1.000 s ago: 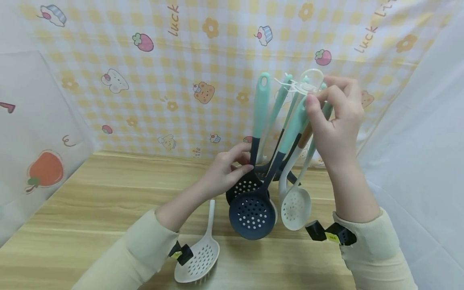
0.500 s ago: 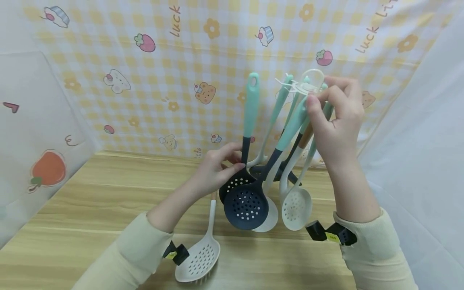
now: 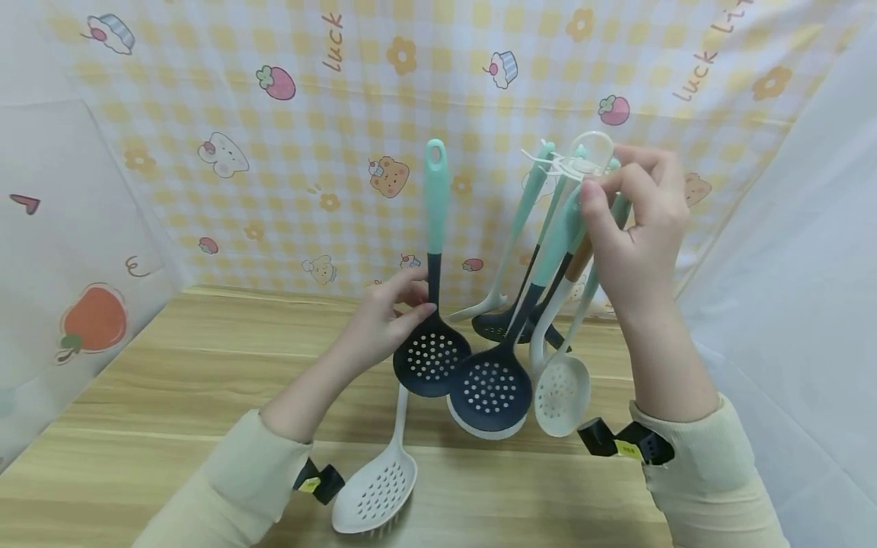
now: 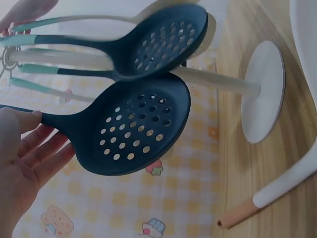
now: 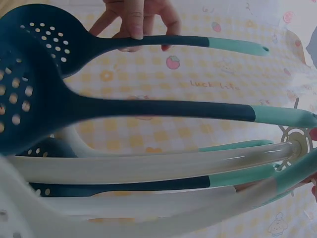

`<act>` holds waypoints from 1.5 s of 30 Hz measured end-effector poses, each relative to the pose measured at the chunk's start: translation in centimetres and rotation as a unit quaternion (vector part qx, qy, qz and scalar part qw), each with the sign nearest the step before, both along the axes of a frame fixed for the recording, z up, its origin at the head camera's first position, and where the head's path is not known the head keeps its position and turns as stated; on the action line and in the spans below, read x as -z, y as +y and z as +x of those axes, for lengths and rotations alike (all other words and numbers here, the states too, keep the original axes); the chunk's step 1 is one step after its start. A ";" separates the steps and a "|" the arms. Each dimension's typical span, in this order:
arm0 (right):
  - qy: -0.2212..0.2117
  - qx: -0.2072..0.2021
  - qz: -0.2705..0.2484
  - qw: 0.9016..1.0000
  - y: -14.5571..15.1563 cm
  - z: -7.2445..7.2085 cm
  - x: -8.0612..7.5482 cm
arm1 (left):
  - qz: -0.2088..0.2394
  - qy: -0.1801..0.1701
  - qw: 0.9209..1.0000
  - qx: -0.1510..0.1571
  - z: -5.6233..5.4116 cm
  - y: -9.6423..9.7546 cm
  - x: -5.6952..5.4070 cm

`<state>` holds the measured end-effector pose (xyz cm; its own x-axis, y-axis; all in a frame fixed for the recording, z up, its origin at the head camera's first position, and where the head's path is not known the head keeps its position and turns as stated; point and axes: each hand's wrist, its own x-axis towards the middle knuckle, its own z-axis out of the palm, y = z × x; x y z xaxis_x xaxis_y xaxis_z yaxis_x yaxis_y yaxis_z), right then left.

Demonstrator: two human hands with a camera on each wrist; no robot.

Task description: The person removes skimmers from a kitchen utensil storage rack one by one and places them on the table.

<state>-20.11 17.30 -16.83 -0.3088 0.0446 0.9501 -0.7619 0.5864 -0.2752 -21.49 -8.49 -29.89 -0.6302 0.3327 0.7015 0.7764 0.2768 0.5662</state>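
My left hand (image 3: 384, 323) pinches the dark neck of a skimmer (image 3: 433, 358) with a round perforated head and mint handle. It stands upright, off the rack, its head overlapping a second dark skimmer (image 3: 492, 392) in the head view. My right hand (image 3: 644, 221) grips the top of a white utensil rack (image 3: 575, 164), thumb and fingers close to the mint handle tops. Around the rack hang several utensils, including a white perforated spoon (image 3: 563, 396). In the left wrist view the rack's pole (image 4: 223, 83) rises from a round white base (image 4: 265, 94).
A white slotted spoon (image 3: 380, 487) lies on the wooden table (image 3: 171, 396), left of the rack. Behind stands a yellow checked cloth (image 3: 329, 152). White sheets (image 3: 788, 304) close off both sides.
My left hand has moved left with the skimmer, away from the rack. The second skimmer swung left, then back right. My right hand stays at the rack's top.
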 end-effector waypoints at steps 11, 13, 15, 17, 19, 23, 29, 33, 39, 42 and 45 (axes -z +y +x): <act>0.000 0.002 -0.002 1.000 0.1 0.0 0.0 | -0.005 -0.061 0.997 -0.039 0.1 -2.6 0.8; -0.003 0.002 -0.003 1.000 0.1 0.0 0.0 | -0.011 -0.074 0.996 -0.049 0.2 -3.0 1.0; -0.004 0.002 -0.004 1.000 0.0 0.0 0.0 | -0.020 -0.084 0.994 -0.059 0.2 -3.5 1.2; -0.004 0.001 -0.004 1.000 0.0 -0.1 0.0 | -0.024 -0.098 0.993 -0.064 0.2 -3.8 1.4; -0.002 0.001 -0.002 1.000 0.0 -0.1 0.0 | -0.025 -0.120 0.990 -0.063 0.2 -4.2 1.6; -0.003 0.001 -0.004 1.000 0.1 -0.2 0.0 | -0.025 -0.169 0.983 -0.064 0.2 -4.8 2.0; -0.004 0.001 -0.007 1.000 0.1 -0.2 0.0 | -0.043 -0.206 0.975 -0.076 0.1 -5.7 2.7; -0.006 0.000 -0.007 1.000 0.1 -0.2 0.0 | -0.046 -0.226 0.970 -0.076 0.2 -6.2 3.1; -0.004 0.000 -0.005 1.000 0.1 -0.2 0.1 | -0.055 -0.261 0.961 -0.070 0.1 -7.0 3.5; -0.002 -0.001 -0.004 1.000 0.1 -0.2 0.1 | -0.059 -0.278 0.957 -0.064 0.1 -7.4 3.7; 0.001 -0.001 -0.001 1.000 0.1 -0.2 0.1 | -0.063 -0.294 0.952 -0.062 0.1 -7.7 4.0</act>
<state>-20.27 17.36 -16.89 -0.3064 0.0464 0.9508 -0.7638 0.5840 -0.2747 -21.41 -16.19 -33.89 -0.9413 0.2888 0.1748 0.2925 0.4394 0.8494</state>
